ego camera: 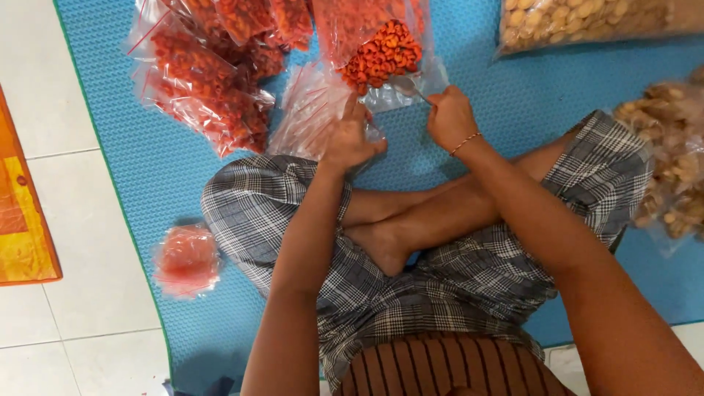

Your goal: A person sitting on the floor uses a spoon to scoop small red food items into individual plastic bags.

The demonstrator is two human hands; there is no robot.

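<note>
I sit cross-legged on a blue mat (169,169). My left hand (350,139) presses on a stack of empty clear zip bags (308,110) with red seal strips. My right hand (449,117) pinches the lower edge of a clear bag of orange-red coated nuts (381,55), which lies just beyond both hands. A thin bracelet circles my right wrist.
Several filled bags of red snacks (213,81) are piled at the upper left. One small filled bag (186,260) lies by my left knee. Bags of pale nuts (587,18) and brown snacks (671,154) sit at the right. White floor tiles (66,220) and an orange cloth (22,220) border the mat on the left.
</note>
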